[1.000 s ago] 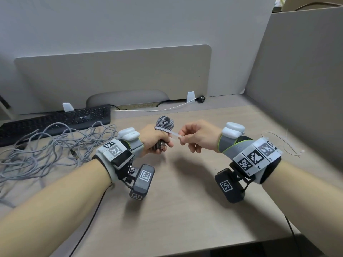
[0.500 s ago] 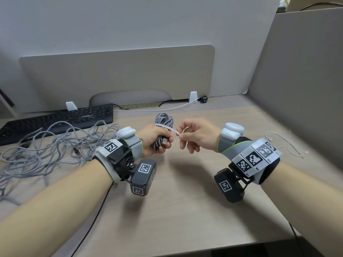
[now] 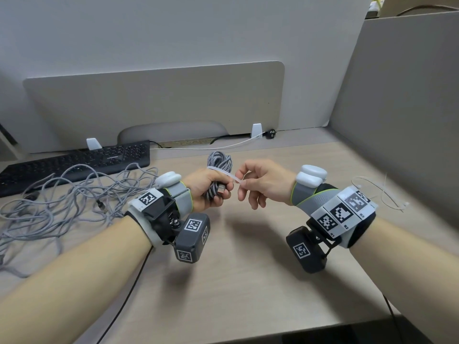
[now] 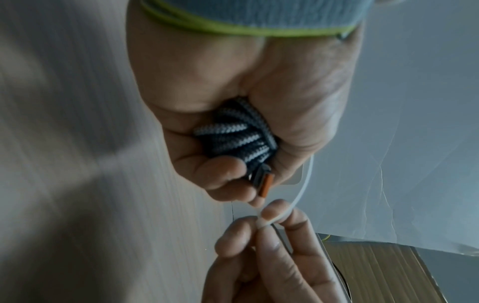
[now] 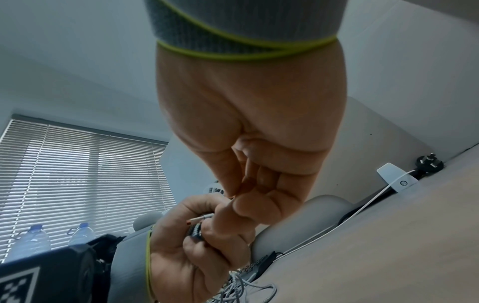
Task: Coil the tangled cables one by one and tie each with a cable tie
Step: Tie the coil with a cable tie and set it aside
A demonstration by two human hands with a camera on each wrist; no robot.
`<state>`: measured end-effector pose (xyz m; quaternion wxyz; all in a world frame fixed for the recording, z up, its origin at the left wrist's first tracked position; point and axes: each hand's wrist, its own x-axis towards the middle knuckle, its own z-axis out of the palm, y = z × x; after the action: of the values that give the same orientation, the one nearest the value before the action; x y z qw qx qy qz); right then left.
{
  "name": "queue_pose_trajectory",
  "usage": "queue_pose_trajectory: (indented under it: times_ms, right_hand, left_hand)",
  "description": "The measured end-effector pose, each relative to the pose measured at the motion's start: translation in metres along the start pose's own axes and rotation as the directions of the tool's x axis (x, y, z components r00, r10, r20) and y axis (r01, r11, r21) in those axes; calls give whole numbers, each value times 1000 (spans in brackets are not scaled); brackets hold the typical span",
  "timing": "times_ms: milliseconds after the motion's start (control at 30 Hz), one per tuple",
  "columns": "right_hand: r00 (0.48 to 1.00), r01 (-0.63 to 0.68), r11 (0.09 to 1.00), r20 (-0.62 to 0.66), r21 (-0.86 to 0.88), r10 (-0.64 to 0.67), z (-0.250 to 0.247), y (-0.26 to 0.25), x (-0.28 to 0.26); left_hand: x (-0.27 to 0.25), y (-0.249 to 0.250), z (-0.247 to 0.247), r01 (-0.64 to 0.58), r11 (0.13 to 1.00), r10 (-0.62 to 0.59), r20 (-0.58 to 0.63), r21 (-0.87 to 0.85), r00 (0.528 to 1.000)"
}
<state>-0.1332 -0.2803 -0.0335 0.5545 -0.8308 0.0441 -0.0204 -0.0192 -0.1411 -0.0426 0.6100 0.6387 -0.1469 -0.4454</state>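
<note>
**Tie strap runs sideways from coil to right fingertips**

Pale wood desk carries everything here, fenced by grey partitions at its back and right edges. Nearest the front edge are only the two forearms with their wrist cameras.

Above the middle of the desk, held clear of the surface, the left hand is fisted round the coiled cable, a grey-and-black braided bundle standing roughly upright, its loops rising above the thumb side and a connector with an orange tip poking out by the fingertips. A white cable tie crosses the coil just above the fist and runs on rightward, nearly level, to the right hand, whose thumb and forefinger pinch the strap's free end; its other fingers hang loosely curled.

So the strap's long axis lies across the coil's, and the free end sits just right of the left fist. Whether it has passed through the tie's head cannot be told. I judge the next move to be closing the loop, and that falls to the right hand.

Farther off, the tangled cables sprawl toward the left edge, with a black keyboard behind them. Spare cable ties lie near the right edge.
</note>
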Motion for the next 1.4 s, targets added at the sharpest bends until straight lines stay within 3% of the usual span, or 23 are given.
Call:
queue_pose_trajectory:
  times_ms: [167,333,467,733,1100,1400]
  right_hand:
    - [1000,4,1000,-13,-12,-5,3,-3,0]
    - [985,-141,989,-105,-48,135,2,1,4]
    - [982,-185,974,-55,-131,179,2,2,3]
    - [982,-185,966,-72,-181,175,0,-3,-1]
    - [978,-190,966,-118,-176,171,-8,-6,-4]
    - [983,-149,973,-130,-175,127,-9,-11,-2]
  left_hand:
    - [0,-1,1,-13,1000,13,8,28,1000]
    - [-3,-3,1,-46,998,44,34,44,998]
    - [-7,-5,6,-78,988,67,85,136,994]
    - [-1,-8,-1,-160,960,168,-15,228,986]
    - [-2,-9,2,-227,935,217,68,272,974]
    - [2,-4,9,-365,886,405,-93,286,909]
